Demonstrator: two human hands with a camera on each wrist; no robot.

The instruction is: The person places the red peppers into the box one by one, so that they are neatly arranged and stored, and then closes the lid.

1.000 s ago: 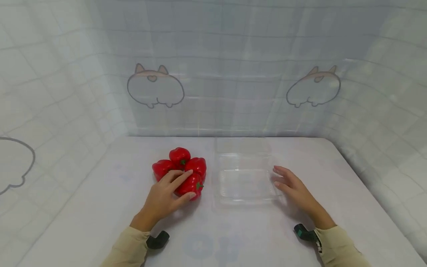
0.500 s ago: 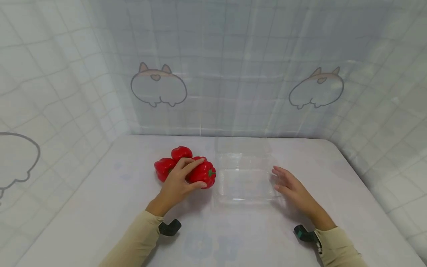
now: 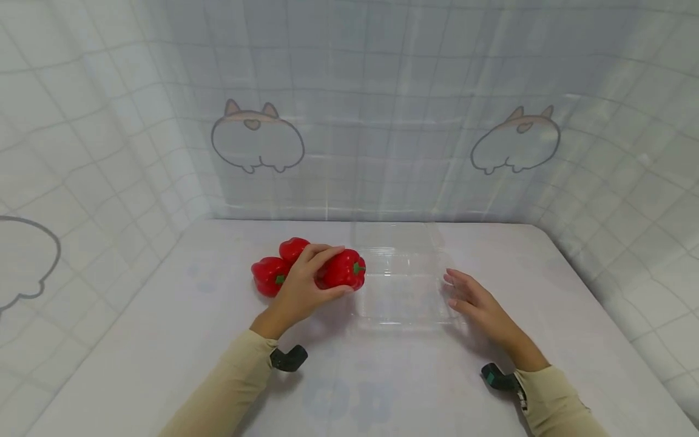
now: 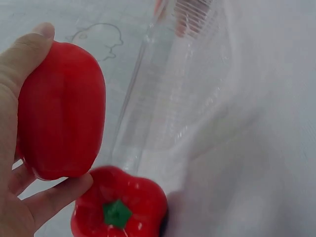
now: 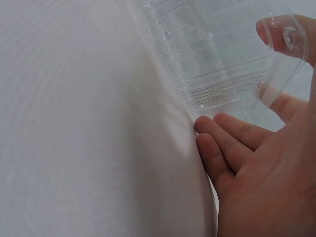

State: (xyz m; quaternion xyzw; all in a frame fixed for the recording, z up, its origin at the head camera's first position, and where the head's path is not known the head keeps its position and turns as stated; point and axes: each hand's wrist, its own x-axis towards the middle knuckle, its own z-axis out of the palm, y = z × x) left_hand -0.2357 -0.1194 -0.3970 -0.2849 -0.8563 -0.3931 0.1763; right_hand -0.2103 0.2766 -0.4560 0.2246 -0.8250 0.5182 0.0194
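In the head view my left hand (image 3: 306,285) grips a red bell pepper (image 3: 345,269) with a green stem, thumb on the near side and fingers on the far side. The pepper is at the left edge of a clear plastic container (image 3: 401,320). In the left wrist view the held pepper (image 4: 61,111) lies along my palm, and another red pepper (image 4: 140,202) is just below the fingers. My right hand (image 3: 483,312) is at the container's right side. Its relaxed fingers and thumb touch the clear rim (image 5: 274,89) in the right wrist view.
Two more red peppers, one at the back (image 3: 292,249) and one at the left (image 3: 269,276), lie behind my left hand on the white table (image 3: 180,340). The container's clear lid (image 3: 395,237) extends toward the back. A printed curtain (image 3: 382,139) hangs around the table.
My left hand has lifted the front pepper off the group and carried it right and away from me, toward the container. My right hand has stayed at the container's right side.
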